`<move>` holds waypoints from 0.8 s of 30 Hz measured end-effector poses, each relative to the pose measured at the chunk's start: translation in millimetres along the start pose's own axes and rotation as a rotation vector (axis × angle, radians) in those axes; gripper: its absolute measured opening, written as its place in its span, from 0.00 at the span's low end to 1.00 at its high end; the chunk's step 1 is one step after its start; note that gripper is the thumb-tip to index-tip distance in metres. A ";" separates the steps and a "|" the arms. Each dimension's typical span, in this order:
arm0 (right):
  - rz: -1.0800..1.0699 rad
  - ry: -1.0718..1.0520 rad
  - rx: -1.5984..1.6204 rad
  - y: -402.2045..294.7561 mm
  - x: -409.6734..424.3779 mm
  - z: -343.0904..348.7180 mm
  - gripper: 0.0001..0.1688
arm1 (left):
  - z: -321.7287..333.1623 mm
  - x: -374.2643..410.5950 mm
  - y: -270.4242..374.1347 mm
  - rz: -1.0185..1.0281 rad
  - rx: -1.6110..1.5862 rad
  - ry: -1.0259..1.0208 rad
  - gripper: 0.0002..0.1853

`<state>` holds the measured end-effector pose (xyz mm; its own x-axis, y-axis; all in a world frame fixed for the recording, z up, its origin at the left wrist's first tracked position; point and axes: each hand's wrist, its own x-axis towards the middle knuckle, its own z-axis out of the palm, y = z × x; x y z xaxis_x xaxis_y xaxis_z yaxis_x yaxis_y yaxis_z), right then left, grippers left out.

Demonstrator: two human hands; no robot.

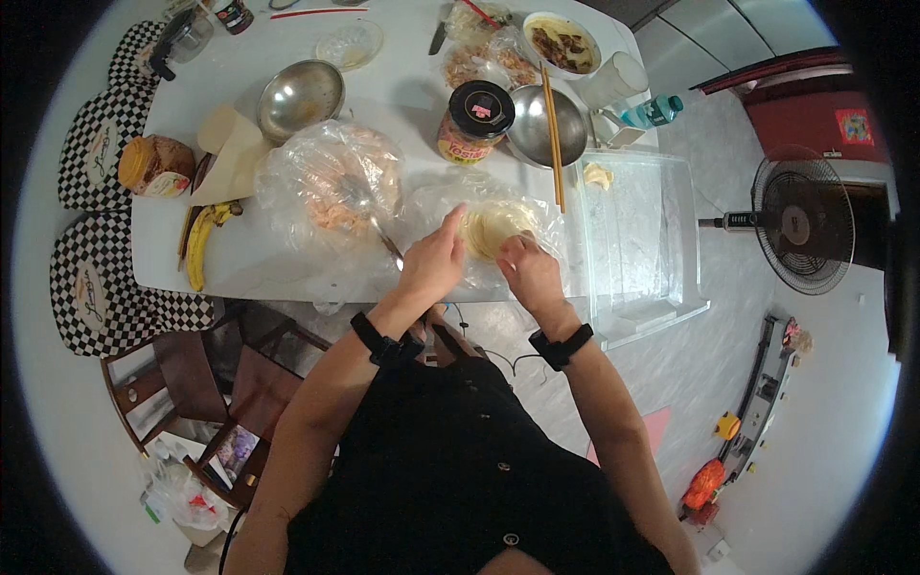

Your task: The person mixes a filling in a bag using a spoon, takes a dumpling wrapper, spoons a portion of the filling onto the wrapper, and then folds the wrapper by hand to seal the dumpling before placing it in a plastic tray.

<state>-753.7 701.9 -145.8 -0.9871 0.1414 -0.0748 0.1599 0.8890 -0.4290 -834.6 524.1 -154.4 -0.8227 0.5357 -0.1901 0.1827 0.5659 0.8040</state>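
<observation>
A stack of round, pale dough wrappers [489,228] lies on a clear plastic bag [445,190] near the table's front edge. Beside its left edge is my left hand [436,257], fingers stretched out and nothing seen in its grasp. The curled fingers of my right hand [533,269] touch the stack's lower right edge; whether they pinch a wrapper is hidden. To the left sits a plastic bag of pinkish minced filling [334,212], with a metal spoon [387,241] resting in it. One folded dumpling [598,177] lies in the clear plastic tray [647,241] on the right.
Behind the wrappers stand a black-lidded jar [478,122] and a metal bowl [535,118] with chopsticks [553,140] across it. Another metal bowl [302,97], a banana [201,248] and a yellow-lidded jar [157,165] are leftward. The tray overhangs the table's right edge.
</observation>
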 end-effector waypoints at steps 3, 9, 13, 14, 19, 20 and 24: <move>-0.002 -0.036 0.004 7.4 -1.6 -1.4 0.07 | 0.9 -1.3 0.5 0.013 -0.126 -0.020 0.20; -0.065 -0.030 0.040 21.9 -0.4 -3.8 0.05 | 12.1 -6.1 -3.9 -0.017 -0.383 -0.022 0.11; 0.232 0.111 0.613 36.3 2.9 1.8 0.05 | 15.5 -6.2 1.8 -0.170 -0.636 -0.199 0.12; 0.371 0.132 0.872 47.2 6.1 1.8 0.05 | 16.7 -5.0 3.1 -0.163 -0.717 -0.244 0.13; 0.507 0.063 1.221 44.3 19.8 -25.7 0.04 | 26.7 2.5 12.4 -0.172 -1.075 -0.331 0.19; 0.425 0.034 1.109 40.9 17.2 -29.5 0.03 | 31.0 3.1 17.3 -0.226 -1.136 -0.308 0.21; 0.197 -0.068 0.828 -11.6 0.0 -55.2 0.03 | 45.1 14.2 21.4 -0.401 -1.388 -0.319 0.28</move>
<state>-755.8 715.6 -91.2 -0.9427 0.2097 -0.2597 0.3073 0.2419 -0.9203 -818.1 572.1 -165.2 -0.5087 0.7079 -0.4900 -0.8234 -0.2338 0.5171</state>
